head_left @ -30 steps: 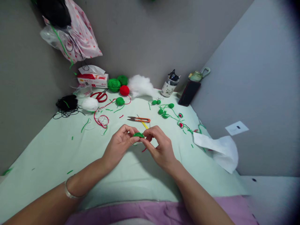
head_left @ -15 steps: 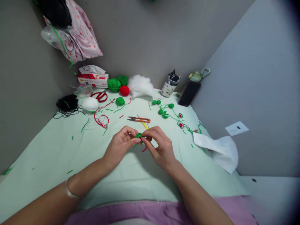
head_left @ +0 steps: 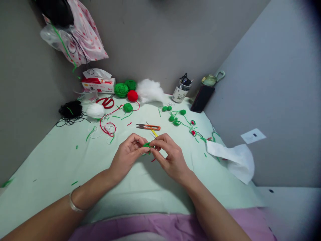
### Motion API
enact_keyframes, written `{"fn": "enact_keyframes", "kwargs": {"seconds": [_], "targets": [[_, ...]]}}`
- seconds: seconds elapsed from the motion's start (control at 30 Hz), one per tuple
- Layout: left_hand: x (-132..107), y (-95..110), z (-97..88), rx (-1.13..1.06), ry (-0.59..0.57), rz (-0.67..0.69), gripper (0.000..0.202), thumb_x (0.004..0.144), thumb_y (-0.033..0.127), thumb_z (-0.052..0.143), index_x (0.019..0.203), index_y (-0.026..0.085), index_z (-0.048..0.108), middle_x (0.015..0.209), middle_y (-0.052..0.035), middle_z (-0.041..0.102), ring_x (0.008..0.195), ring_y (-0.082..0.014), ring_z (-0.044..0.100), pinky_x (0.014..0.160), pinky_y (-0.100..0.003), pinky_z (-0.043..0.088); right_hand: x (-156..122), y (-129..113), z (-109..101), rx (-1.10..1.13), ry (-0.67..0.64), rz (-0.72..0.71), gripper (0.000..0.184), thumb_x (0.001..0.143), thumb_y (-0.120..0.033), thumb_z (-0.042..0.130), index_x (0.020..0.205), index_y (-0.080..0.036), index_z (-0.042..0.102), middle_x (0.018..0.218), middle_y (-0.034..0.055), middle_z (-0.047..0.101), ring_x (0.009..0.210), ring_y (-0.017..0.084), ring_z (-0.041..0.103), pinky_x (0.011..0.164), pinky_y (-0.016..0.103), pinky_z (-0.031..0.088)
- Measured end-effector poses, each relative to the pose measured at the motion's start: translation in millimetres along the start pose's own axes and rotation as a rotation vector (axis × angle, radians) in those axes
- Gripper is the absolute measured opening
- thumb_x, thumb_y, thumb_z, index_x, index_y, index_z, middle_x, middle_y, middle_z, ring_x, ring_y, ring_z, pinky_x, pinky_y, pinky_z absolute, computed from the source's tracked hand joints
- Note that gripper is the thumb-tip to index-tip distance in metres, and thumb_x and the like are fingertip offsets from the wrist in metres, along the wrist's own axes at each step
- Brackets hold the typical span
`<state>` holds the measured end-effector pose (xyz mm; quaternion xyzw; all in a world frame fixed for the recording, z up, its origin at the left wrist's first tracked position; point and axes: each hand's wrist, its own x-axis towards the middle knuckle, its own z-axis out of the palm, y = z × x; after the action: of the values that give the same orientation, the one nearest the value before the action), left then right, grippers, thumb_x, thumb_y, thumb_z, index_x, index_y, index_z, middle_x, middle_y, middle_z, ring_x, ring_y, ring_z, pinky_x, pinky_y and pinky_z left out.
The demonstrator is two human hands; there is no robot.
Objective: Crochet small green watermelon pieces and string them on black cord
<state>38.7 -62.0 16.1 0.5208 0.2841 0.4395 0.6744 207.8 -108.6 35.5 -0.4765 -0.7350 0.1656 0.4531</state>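
Observation:
A small green crocheted piece (head_left: 147,145) is pinched between both hands above the pale green table (head_left: 50,160). My left hand (head_left: 127,154) grips its left side with thumb and fingers closed. My right hand (head_left: 168,157) is closed on its right side, fingertips pressed together. A short red yarn end (head_left: 153,160) shows just below the hands. Orange thread snips (head_left: 148,127) lie on the table just beyond the hands, with a yellow tool (head_left: 154,133) partly hidden behind my right fingers.
Green and red yarn balls (head_left: 126,90), white stuffing (head_left: 149,91), a tissue box (head_left: 98,84), red scissors (head_left: 106,102) and black yarn (head_left: 70,109) sit at the back. Small green crocheted pieces (head_left: 177,118) lie right of centre. A jar (head_left: 181,92), dark phone (head_left: 202,98) and white cloth (head_left: 233,157) are at right.
Both hands have stayed together on the green piece, fingers working it slightly; the piece now looks more bunched between the fingertips. The view has shifted a little.

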Motion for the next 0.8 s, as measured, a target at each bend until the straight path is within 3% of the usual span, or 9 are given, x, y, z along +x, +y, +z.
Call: {"fn": "enact_keyframes", "kwargs": {"seconds": [0.1,0.3,0.5,0.7,0.8], "targets": [[-0.5,0.8,-0.1,0.036,0.000,-0.001,0.020,0.081,0.023,0.074,0.084,0.019,0.055,0.089,0.0006,0.061,0.084,-0.0127,0.063,0.078,-0.024,0.050,0.7,-0.8,-1.3,0.067,-0.035,0.044,0.008,0.093,-0.017,0.058,0.097,-0.021,0.064,0.091,0.0051,0.058,0.078,0.014,0.058,0.069,0.029,0.050],[-0.7,4.8,0.4,0.068,0.038,0.042,0.019,0.082,0.025,0.074,0.091,0.021,0.058,0.092,0.0007,0.061,0.086,-0.0131,0.063,0.080,-0.024,0.052,2.3,-1.9,1.4,0.203,0.012,0.225,0.005,0.089,-0.023,0.065,0.088,-0.020,0.061,0.084,0.0013,0.059,0.070,0.011,0.056,0.064,0.025,0.049],[-0.6,7.1,-1.8,0.083,-0.064,-0.066,0.018,0.086,0.032,0.069,0.098,0.019,0.064,0.088,-0.0012,0.067,0.080,-0.0142,0.066,0.078,-0.026,0.053,1.8,-3.1,-0.4,0.130,-0.002,0.186,0.010,0.090,-0.020,0.063,0.080,-0.019,0.063,0.076,0.0004,0.058,0.069,0.012,0.054,0.063,0.025,0.044],[2.7,9.1,-4.9,0.028,-0.124,-0.181,0.023,0.084,0.031,0.072,0.100,0.018,0.063,0.089,-0.0002,0.068,0.078,-0.0130,0.067,0.075,-0.025,0.053,3.7,-3.3,-3.2,0.119,-0.013,0.184,0.008,0.092,-0.022,0.062,0.085,-0.019,0.063,0.080,0.0011,0.058,0.070,0.012,0.054,0.065,0.026,0.045],[3.9,9.0,-5.6,0.029,-0.117,-0.203,0.020,0.085,0.032,0.071,0.097,0.018,0.063,0.085,0.0005,0.066,0.077,-0.0126,0.066,0.074,-0.025,0.053,3.6,-1.8,-6.9,0.140,0.012,0.181,0.012,0.097,-0.023,0.053,0.103,-0.021,0.063,0.086,0.0022,0.061,0.072,0.012,0.056,0.068,0.027,0.048]]}}
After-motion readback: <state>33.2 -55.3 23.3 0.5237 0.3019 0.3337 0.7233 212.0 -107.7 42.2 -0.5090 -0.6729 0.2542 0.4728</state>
